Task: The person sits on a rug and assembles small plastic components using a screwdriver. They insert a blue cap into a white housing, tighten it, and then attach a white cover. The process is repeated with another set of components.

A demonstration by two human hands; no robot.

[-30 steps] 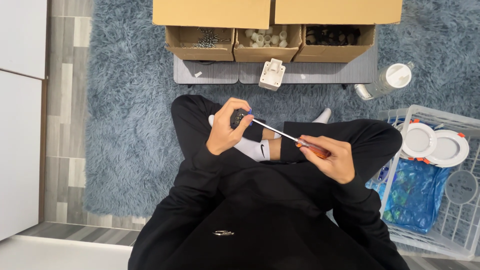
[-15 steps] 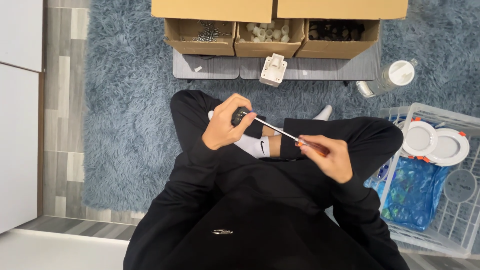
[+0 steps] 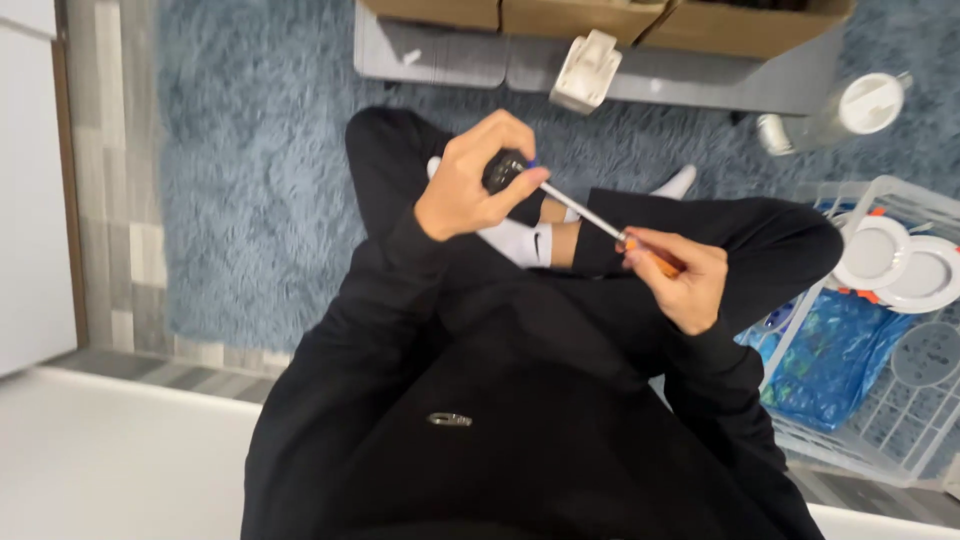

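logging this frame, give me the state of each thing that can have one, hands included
left hand: closed around a small dark part
small dark part: held up, screwdriver tip against it
right hand: closed on the screwdriver handle
screwdriver: held, shaft slanting up to the part
white basket: on the floor, holding round white fixtures
clear bottle: lying on the rug, capped

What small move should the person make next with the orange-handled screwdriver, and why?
Probably turn the orange-handled screwdriver while the left hand keeps the small black part steady. The right hand grips the handle, and the thin metal shaft already reaches the black part; whether the tip sits in a screw cannot be seen.
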